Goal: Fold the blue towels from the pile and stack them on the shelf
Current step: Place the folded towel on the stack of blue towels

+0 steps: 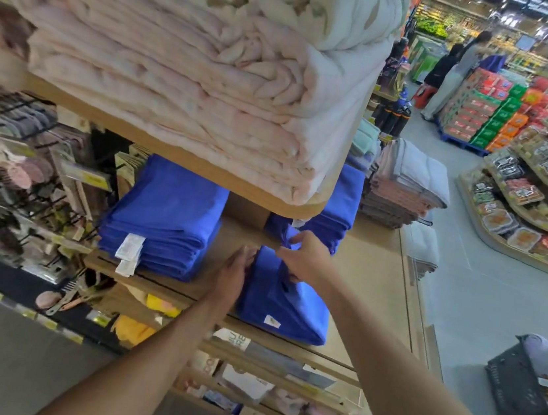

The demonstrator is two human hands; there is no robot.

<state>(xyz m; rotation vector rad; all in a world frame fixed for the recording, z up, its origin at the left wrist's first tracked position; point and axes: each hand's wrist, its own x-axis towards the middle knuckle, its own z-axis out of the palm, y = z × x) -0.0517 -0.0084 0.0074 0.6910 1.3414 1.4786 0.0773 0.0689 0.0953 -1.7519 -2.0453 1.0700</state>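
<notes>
A folded blue towel (283,303) lies on the wooden shelf (368,274) near its front edge. My left hand (235,271) presses flat against the towel's left side with straight fingers. My right hand (306,258) pinches the towel's far top edge between thumb and fingers. A neat stack of folded blue towels (164,221) with white tags sits on the shelf to the left. A loose pile of blue towels (334,211) lies behind my right hand, partly hidden by the upper shelf board.
Pale pink blankets (179,68) fill the upper shelf overhead. Grey and pink towels (406,185) are stacked at the shelf's far right. A dark basket (520,385) stands on the aisle floor at right. Two people (455,67) stand far down the aisle.
</notes>
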